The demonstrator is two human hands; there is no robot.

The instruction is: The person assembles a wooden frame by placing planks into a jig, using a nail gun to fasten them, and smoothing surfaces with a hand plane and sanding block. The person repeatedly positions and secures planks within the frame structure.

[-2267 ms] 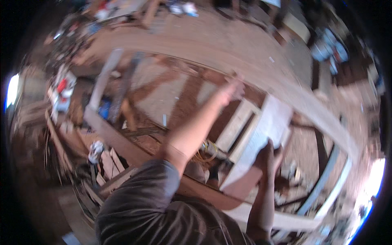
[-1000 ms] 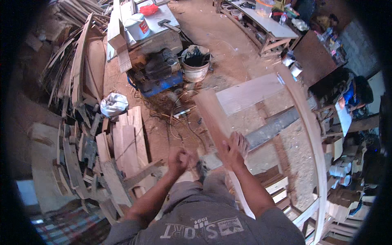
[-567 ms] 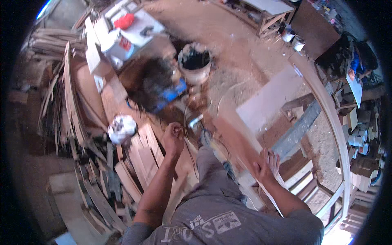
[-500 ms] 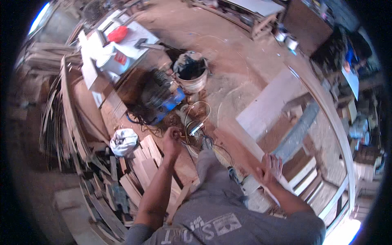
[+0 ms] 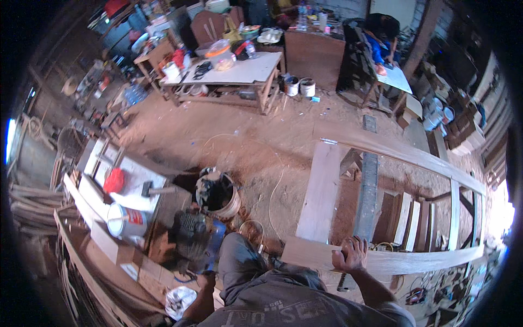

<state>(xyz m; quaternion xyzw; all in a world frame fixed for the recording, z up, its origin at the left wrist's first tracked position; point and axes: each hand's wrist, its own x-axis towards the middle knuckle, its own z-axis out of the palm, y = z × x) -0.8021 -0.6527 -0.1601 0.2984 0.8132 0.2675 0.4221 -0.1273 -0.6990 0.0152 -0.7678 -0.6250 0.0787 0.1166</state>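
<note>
A pale wooden frame [image 5: 436, 261], like a door or window frame with crossbars, lies raised on my right. My right hand [image 5: 351, 255] grips its near rail, fingers bent over the far edge and thumb on top. A grey beam [image 5: 368, 191] runs beneath the frame. Low at my left side, my left hand [image 5: 206, 279] is curled closed, with nothing visible in it. It is beside a dark motor-like machine with a blue tank [image 5: 216, 234], a compressor by its look. Whether it touches the tank I cannot tell.
A bucket [image 5: 231, 204] with dark contents stands ahead. To the left, a low bench [image 5: 143, 169] holds a hammer [image 5: 158, 189], a red bundle [image 5: 114, 180] and a white pail [image 5: 122, 220]. A thin hose [image 5: 280, 182] crosses the floor. At far right, a person [image 5: 381, 38] bends over a table.
My view has swung up and to the right, showing the far tables and the person. My left hand is lower beside me; my right hand stays on the wooden frame.
</note>
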